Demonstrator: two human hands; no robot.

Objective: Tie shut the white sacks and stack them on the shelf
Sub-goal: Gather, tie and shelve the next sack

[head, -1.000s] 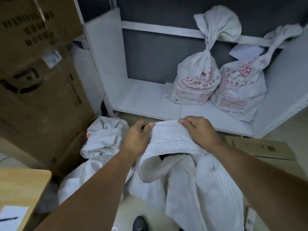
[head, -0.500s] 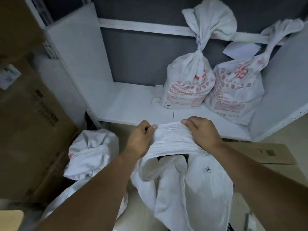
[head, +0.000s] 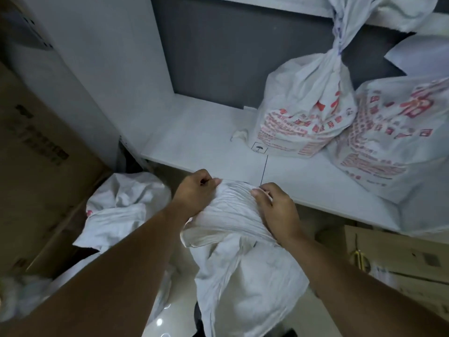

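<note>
White sack point(head: 243, 276), low centre of the frame, has its gathered mouth clutched by both the left hand point(head: 194, 194) and right hand point(head: 278, 211); 2 tied sacks point(head: 306, 113) stand on the shelf point(head: 194, 135), upper right

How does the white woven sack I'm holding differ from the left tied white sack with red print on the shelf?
The held white woven sack has its mouth only bunched between left hand and right hand; the left red-printed sack has a twisted, tied neck. The held sack is in front of the white shelf; the printed one stands on it. The held sack shows plain white, the other red lettering. Both are white.
</note>
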